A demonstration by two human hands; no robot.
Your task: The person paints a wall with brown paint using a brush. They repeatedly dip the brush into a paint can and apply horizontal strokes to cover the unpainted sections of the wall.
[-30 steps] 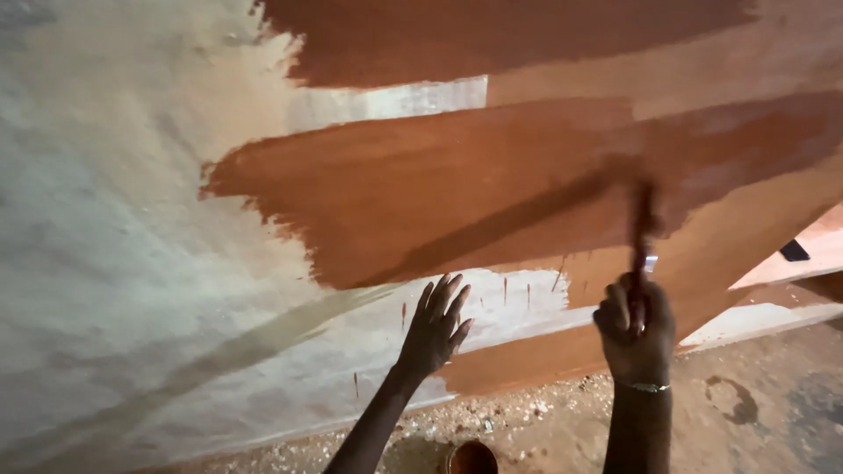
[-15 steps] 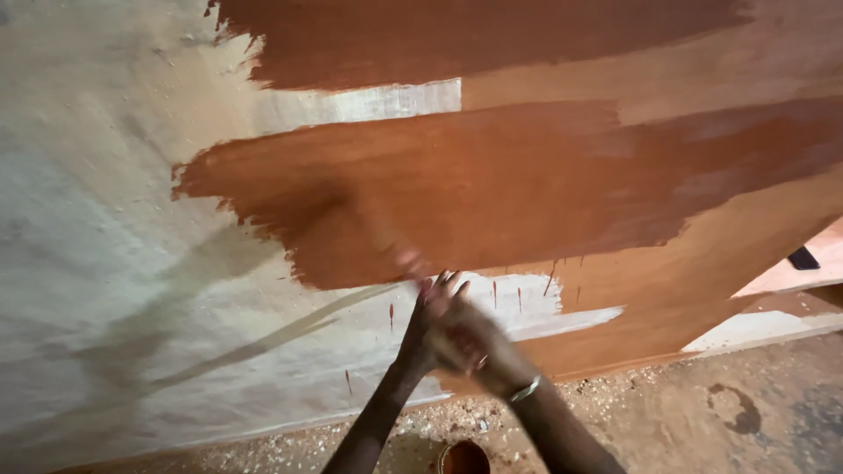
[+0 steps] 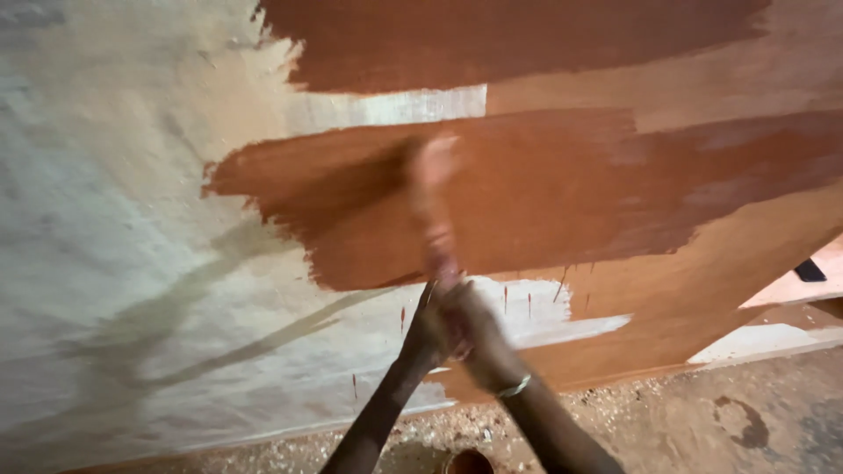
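**Brushing brown paint across the pale board**

The right hand (image 3: 470, 329) is closed around the handle of a paintbrush (image 3: 435, 206), which stands blurred above it with its bristles on the wet brown patch (image 3: 527, 202). The left hand (image 3: 426, 329) sits just beside and partly behind the right; whether it is spread on the board or curled cannot be told.

To do this well, I would judge that long, even strokes should overlap the wet edge and push toward the unpainted board (image 3: 114, 219) at the left, with a lightly loaded brush, since thin red drips (image 3: 402, 318) already run below the patch. The white strip (image 3: 421, 107) between the two brown bands remains bare.

The patch lies above the hands; the gravelly floor (image 3: 685, 412) lies below them.
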